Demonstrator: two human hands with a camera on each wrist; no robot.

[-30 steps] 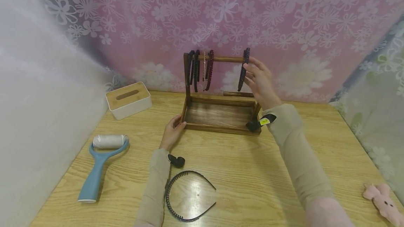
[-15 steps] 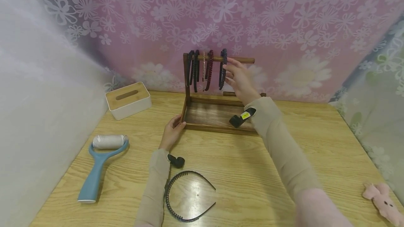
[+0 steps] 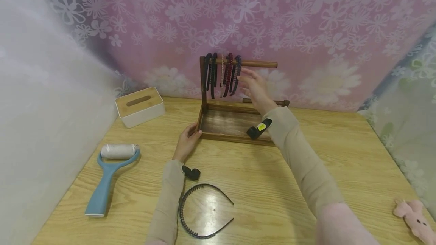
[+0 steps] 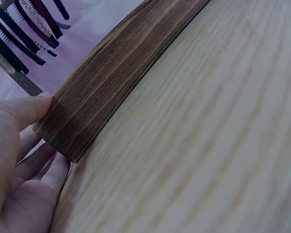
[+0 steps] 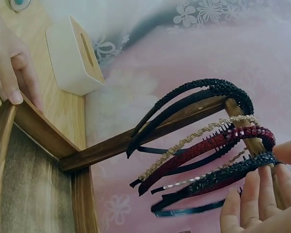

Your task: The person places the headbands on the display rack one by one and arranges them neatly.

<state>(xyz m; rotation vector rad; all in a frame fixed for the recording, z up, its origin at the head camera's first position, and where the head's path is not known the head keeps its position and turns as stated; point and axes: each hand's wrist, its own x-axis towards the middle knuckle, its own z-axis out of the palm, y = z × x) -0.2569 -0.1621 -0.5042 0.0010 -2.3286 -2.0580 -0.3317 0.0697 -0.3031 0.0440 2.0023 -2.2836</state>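
Observation:
At the left front corner of a dark wooden headband rack [image 3: 235,139], my left hand [image 3: 185,143] grips the tray wall, thumb on top and fingers along the outside, close to the tabletop in the left wrist view. My right hand [image 3: 255,88] is up at the rack's upper bar [image 3: 260,64]. Its thumb and fingertips pinch the top of a dark sequined headband [image 5: 218,177] that hangs over the bar. Left of it hang a red headband [image 5: 199,155], a gold beaded headband [image 5: 186,138] and black headbands [image 5: 194,90], close together near the upright.
Another black toothed headband [image 3: 182,214] lies on the table in front. A blue-handled lint roller [image 3: 102,192] and a tissue box [image 3: 141,112] are to the left. A pink plush toy [image 3: 417,220] sits at the right edge. A lower bar [image 3: 282,103] sticks out behind the right hand.
My right hand has slid the dark sequined headband leftward along the upper bar, from its right end to beside the red headband. The left hand stays at the rack's corner.

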